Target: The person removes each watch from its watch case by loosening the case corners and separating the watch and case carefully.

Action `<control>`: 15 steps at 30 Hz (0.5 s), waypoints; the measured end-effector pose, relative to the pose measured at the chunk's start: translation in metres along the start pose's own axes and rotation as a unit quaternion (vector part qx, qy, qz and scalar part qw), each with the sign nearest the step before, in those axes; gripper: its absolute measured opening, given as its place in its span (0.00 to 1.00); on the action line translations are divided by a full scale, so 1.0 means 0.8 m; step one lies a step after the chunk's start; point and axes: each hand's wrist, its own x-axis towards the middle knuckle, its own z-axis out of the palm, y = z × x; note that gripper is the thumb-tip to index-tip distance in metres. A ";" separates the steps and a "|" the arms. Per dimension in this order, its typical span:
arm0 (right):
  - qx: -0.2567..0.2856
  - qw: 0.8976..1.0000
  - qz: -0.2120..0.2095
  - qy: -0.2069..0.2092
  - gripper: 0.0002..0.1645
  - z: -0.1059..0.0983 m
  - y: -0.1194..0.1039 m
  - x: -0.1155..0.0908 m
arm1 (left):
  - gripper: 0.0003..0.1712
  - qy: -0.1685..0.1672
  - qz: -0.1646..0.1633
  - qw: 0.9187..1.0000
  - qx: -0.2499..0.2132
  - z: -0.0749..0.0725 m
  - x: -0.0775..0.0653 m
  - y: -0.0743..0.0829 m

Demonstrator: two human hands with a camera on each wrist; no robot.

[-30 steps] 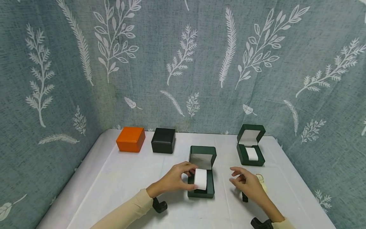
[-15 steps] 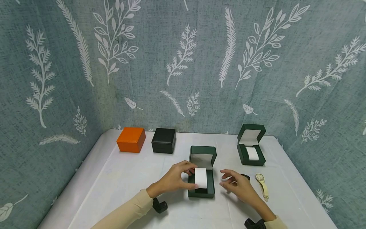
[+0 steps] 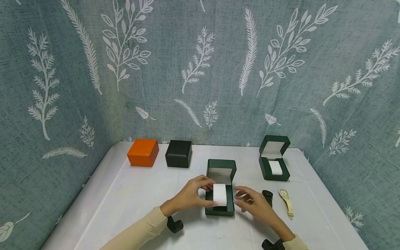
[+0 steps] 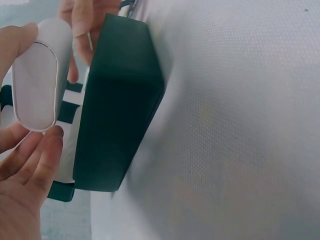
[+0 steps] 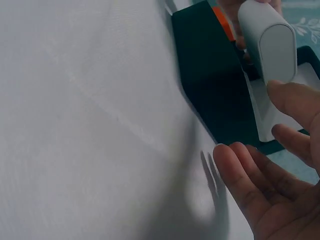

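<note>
A green watch box (image 3: 230, 206) stands with its lid up in the middle of the table. My left hand (image 3: 190, 194) pinches a white watch pillow (image 3: 219, 195) between thumb and fingers, and the left wrist view shows the pillow (image 4: 35, 87) raised above the box's opening. From the right, my right hand (image 3: 254, 205) has come up beside the box with its fingers loosely bent and nothing in them. In the right wrist view its thumb overlaps the lower end of the pillow (image 5: 265, 45). Behind that hand lies a black watch (image 3: 267, 196), partly hidden.
A gold watch (image 3: 286, 204) lies farther right on the white tablecloth (image 3: 125, 208). Another green box (image 3: 275, 176), lid up with a white pillow inside, stands at the back right. A shut orange box (image 3: 142, 152) and a black box (image 3: 178, 153) sit at the back left.
My right hand has moved left, from over the watches to the green box's right side, uncovering both watches. The left hand with the pillow has stayed almost still.
</note>
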 end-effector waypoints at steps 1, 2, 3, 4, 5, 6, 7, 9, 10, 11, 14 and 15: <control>0.001 1.000 -0.001 -0.002 0.31 0.001 0.000 0.000 | 0.35 0.000 -0.001 1.000 -0.001 0.000 0.000 0.000; 0.002 1.000 -0.003 -0.004 0.32 0.002 0.001 0.001 | 0.35 0.000 -0.002 1.000 -0.001 0.000 0.000 0.000; 0.000 1.000 -0.004 -0.006 0.32 0.003 0.002 0.001 | 0.35 0.001 -0.002 1.000 0.000 0.001 0.000 0.000; -0.001 1.000 -0.006 -0.007 0.32 0.004 0.002 0.002 | 0.35 0.002 -0.001 1.000 0.002 0.001 0.000 -0.001; -0.002 1.000 -0.007 -0.009 0.32 0.005 0.002 0.002 | 0.35 0.002 -0.002 1.000 0.005 0.001 0.000 -0.001; -0.004 1.000 -0.008 -0.010 0.32 0.006 0.002 0.002 | 0.35 0.004 -0.001 1.000 0.008 0.001 0.000 -0.001; -0.007 1.000 -0.009 -0.011 0.32 0.007 0.002 0.003 | 0.35 0.004 0.000 1.000 0.012 0.002 0.000 -0.001; -0.018 1.000 -0.012 -0.012 0.32 0.008 0.001 0.003 | 0.35 0.006 0.004 1.000 0.022 0.003 0.000 -0.001; -0.021 1.000 -0.013 -0.012 0.32 0.009 0.000 0.003 | 0.35 0.007 0.006 1.000 0.028 0.003 0.000 -0.001; -0.023 1.000 -0.014 -0.013 0.32 0.010 0.000 0.003 | 0.36 0.007 0.008 0.999 0.033 0.003 0.000 -0.002; -0.027 0.999 -0.015 -0.013 0.32 0.011 -0.001 0.003 | 0.36 0.008 0.012 0.999 0.047 0.004 0.000 -0.002; -0.027 0.999 -0.016 -0.014 0.31 0.012 -0.001 0.004 | 0.36 0.008 0.012 0.999 0.050 0.004 -0.001 -0.002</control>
